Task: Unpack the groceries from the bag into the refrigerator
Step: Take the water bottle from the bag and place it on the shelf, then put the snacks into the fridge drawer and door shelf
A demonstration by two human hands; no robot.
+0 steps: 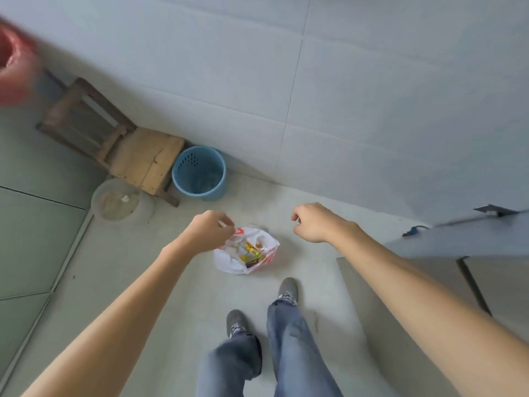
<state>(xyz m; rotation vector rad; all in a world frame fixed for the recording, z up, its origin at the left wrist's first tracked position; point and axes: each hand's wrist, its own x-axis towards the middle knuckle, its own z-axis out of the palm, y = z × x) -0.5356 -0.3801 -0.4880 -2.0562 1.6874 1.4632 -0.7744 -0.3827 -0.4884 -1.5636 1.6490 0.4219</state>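
Observation:
A white plastic bag (246,253) with red print lies open below me, with yellow and other coloured packets showing inside. My left hand (210,232) hovers over the bag's left edge with its fingers curled. A thin white strip shows at the fingertips, and I cannot tell whether it is the bag's handle. My right hand (313,222) is to the right of the bag, apart from it, loosely closed with nothing seen in it. A grey appliance top (463,239) with a metal hinge bracket (495,210) sits at the right, possibly the refrigerator.
A low wooden chair (120,144) stands against the tiled wall at the left, with a blue perforated bin (199,173) and a translucent tub (117,199) beside it. A blurred red plastic bag (14,58) is at the top left. My feet (287,289) are just behind the bag.

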